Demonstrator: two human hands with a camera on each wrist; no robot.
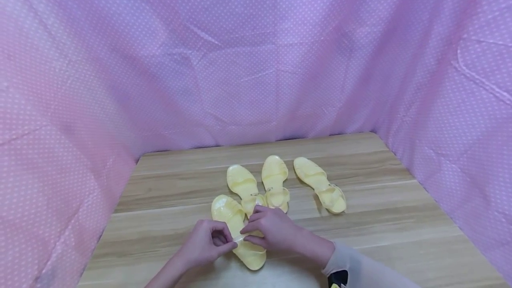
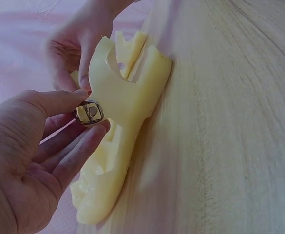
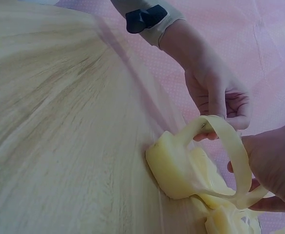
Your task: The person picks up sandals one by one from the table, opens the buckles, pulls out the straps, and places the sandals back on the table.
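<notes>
A yellow jelly sandal [image 1: 252,254] lies nearest me on the table, its toe pointing away to the left. My left hand [image 1: 208,240] pinches the small square metal buckle [image 2: 89,113] at the sandal's side between thumb and fingertips. Opposite it, my right hand [image 1: 276,230] pinches the ankle strap [image 3: 236,153], which arches up over the heel cup [image 3: 169,168]. In the left wrist view the right hand's fingertips are close behind the buckle, and the strap's end is hidden there.
Just beyond, two more yellow sandals lie side by side, a left one [image 1: 240,179] and a middle one [image 1: 274,172]. Another sandal [image 1: 316,179] sits apart on the right. Pink dotted cloth [image 1: 256,79] hangs around the wooden table [image 1: 168,190] at the back and sides.
</notes>
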